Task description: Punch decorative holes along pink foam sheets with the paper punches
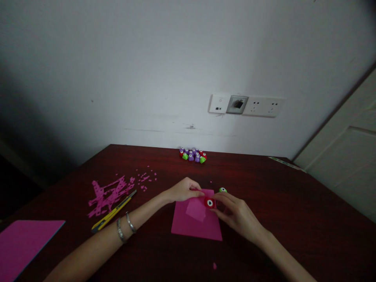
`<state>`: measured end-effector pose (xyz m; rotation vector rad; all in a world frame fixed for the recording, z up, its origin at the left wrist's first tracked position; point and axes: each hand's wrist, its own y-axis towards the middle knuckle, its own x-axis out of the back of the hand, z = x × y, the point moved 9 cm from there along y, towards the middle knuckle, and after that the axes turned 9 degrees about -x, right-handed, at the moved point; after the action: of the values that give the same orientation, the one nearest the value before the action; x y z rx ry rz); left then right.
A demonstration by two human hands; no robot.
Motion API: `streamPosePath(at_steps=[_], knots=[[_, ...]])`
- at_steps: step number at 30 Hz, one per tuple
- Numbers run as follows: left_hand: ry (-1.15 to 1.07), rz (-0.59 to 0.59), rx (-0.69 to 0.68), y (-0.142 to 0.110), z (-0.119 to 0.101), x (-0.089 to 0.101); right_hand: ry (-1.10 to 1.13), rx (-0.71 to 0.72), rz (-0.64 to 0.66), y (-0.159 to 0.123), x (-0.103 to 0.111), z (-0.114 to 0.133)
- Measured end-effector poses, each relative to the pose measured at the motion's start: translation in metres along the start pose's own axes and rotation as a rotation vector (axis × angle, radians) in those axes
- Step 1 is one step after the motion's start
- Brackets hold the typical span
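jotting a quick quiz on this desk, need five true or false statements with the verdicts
1. The right hand holds a red punch. True.
2. The yellow cutter lies on the person's right. False: it lies on the left.
3. The left hand is at the pink paper. True.
4. The two bracelets are on the right arm. False: they are on the left arm.
5. Purple punches stand near the wall. True.
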<state>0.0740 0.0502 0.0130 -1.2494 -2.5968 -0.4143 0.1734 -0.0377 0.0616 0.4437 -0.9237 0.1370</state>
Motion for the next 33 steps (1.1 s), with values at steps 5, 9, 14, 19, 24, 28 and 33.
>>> streamPosePath(at_steps=[5,9,14,19,24,28,33], knots=[[-0.024,-0.006,0.029,-0.001,0.0,-0.001,-0.02,-0.001,-0.036,0.0,0.002,0.0],[-0.029,-0.009,0.024,0.0,0.0,-0.001,-0.014,0.0,-0.043,0.0,0.003,-0.001],[-0.004,-0.029,0.017,0.0,-0.001,0.006,0.005,0.006,0.006,0.0,0.0,0.0],[0.063,0.072,-0.012,-0.002,-0.009,0.0,0.026,0.01,0.006,0.0,0.002,-0.003],[0.069,0.061,-0.017,-0.002,-0.01,0.002,0.072,-0.016,-0.004,0.0,0.006,-0.008],[0.059,0.04,0.007,-0.002,-0.005,0.008,0.107,-0.032,-0.008,0.001,0.009,-0.008],[0.06,0.047,0.025,-0.002,-0.002,0.009,0.131,-0.042,-0.017,0.002,0.011,-0.01]])
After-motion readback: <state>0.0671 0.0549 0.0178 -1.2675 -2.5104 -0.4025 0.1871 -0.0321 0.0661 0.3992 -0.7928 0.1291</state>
